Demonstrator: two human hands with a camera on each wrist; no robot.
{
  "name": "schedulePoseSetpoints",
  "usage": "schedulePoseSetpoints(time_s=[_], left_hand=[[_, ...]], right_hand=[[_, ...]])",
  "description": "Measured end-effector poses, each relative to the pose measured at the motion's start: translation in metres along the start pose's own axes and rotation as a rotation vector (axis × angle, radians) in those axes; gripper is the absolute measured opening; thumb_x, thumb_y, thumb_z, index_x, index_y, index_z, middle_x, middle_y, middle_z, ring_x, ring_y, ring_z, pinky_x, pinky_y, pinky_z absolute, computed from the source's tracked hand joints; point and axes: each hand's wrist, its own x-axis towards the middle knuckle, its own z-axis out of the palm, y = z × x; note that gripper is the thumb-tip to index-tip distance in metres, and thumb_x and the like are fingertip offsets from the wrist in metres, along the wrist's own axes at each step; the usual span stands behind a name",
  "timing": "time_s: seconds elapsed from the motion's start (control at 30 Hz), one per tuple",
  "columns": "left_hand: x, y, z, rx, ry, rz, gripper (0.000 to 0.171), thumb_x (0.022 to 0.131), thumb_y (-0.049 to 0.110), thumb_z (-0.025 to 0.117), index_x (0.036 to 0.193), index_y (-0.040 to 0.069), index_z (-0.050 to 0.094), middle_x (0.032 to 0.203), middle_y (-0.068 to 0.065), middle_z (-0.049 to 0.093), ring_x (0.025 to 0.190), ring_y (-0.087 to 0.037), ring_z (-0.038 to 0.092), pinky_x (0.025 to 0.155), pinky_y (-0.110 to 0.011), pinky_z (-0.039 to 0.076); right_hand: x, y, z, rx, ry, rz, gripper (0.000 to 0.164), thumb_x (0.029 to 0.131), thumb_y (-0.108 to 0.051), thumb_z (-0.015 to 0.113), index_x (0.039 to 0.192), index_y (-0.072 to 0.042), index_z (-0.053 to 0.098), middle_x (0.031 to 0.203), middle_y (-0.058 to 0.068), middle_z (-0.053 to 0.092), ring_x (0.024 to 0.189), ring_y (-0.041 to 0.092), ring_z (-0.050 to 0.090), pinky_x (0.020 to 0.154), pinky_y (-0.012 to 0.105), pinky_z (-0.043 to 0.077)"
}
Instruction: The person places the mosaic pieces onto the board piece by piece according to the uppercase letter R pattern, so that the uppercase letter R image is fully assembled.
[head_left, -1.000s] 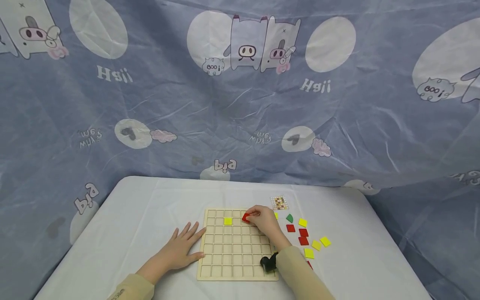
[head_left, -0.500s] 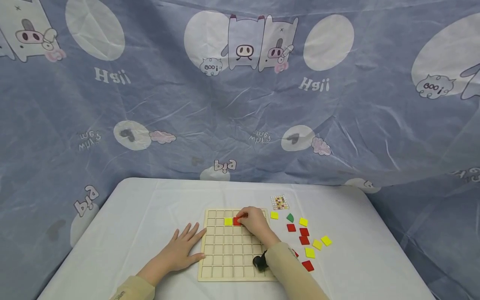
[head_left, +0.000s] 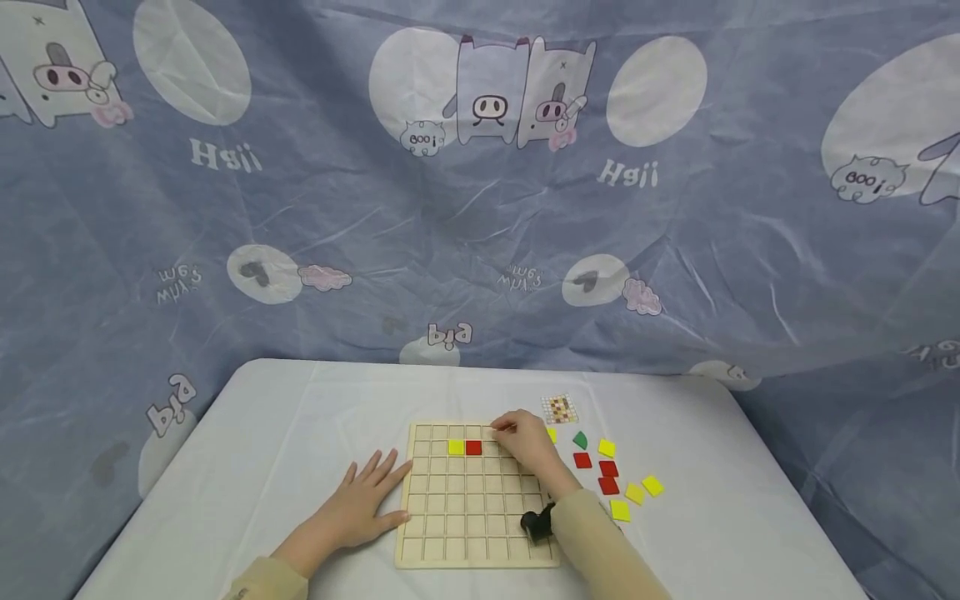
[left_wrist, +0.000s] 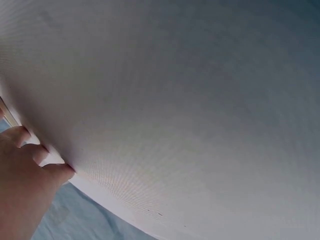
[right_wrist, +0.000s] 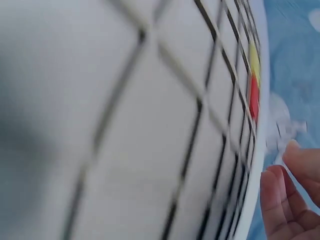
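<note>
A pale wooden grid board lies on the white table, with a yellow square tile and a red square tile side by side in its second row from the back. My left hand rests on the table with fingers spread, thumb and fingertips touching the board's left edge. Over the board's back right part is my right hand, its fingers loosely bent. In the right wrist view, thumb and fingers stand apart with nothing between them.
Right of the board lie loose red tiles, yellow tiles and a green quarter-circle piece. A small printed pattern card lies behind them. A black device sits at the right wrist. A patterned blue-grey cloth hangs behind the table.
My right hand carried the red tile left, set it beside the yellow one and let go. It has since moved back to the right. The left hand stayed in place.
</note>
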Motion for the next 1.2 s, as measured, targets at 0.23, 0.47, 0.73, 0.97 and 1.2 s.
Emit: schedulePoseSetpoints(time_s=[0.23, 0.47, 0.73, 0.97, 1.2], left_hand=[[0.001, -0.002, 0.002, -0.019, -0.004, -0.002, 0.077, 0.091, 0.059, 0.058, 0.154, 0.022, 0.034, 0.162, -0.015, 0.026, 0.150, -0.042, 0.019, 0.114, -0.072, 0.014], [0.000, -0.003, 0.002, -0.027, 0.001, 0.002, 0.077, 0.091, 0.058, 0.058, 0.154, 0.021, 0.034, 0.162, -0.014, 0.026, 0.150, -0.042, 0.018, 0.114, -0.072, 0.013], [0.002, -0.003, 0.003, -0.021, -0.006, 0.007, 0.077, 0.092, 0.060, 0.056, 0.154, 0.021, 0.034, 0.162, -0.015, 0.026, 0.150, -0.042, 0.018, 0.114, -0.072, 0.013], [0.003, -0.005, 0.004, -0.016, -0.001, 0.007, 0.077, 0.092, 0.061, 0.055, 0.154, 0.021, 0.034, 0.162, -0.014, 0.025, 0.150, -0.042, 0.018, 0.114, -0.072, 0.014], [0.002, -0.006, 0.005, -0.010, 0.007, 0.007, 0.076, 0.092, 0.060, 0.055, 0.154, 0.020, 0.034, 0.162, -0.014, 0.025, 0.150, -0.042, 0.018, 0.115, -0.071, 0.014]], right_hand=[[0.002, 0.034, -0.037, -0.032, 0.123, 0.087, 0.016, 0.091, -0.009, 0.069, 0.105, -0.003, 0.073, 0.099, 0.010, 0.070, 0.087, 0.023, 0.065, 0.071, 0.035, 0.056], [0.001, 0.054, -0.043, -0.111, 0.153, 0.138, 0.014, 0.084, -0.006, 0.075, 0.098, -0.003, 0.075, 0.093, 0.009, 0.069, 0.083, 0.021, 0.063, 0.075, 0.038, 0.055], [0.002, 0.060, -0.038, -0.192, 0.137, 0.164, 0.024, 0.077, -0.005, 0.081, 0.100, -0.003, 0.074, 0.098, 0.011, 0.068, 0.087, 0.024, 0.063, 0.080, 0.042, 0.054], [0.000, 0.059, -0.043, -0.212, 0.121, 0.232, 0.025, 0.076, -0.010, 0.084, 0.094, -0.002, 0.069, 0.085, 0.009, 0.065, 0.076, 0.020, 0.058, 0.071, 0.035, 0.050], [-0.003, 0.060, -0.045, -0.175, 0.122, 0.226, 0.028, 0.073, -0.011, 0.086, 0.090, -0.004, 0.065, 0.082, 0.007, 0.061, 0.073, 0.019, 0.054, 0.063, 0.029, 0.044]])
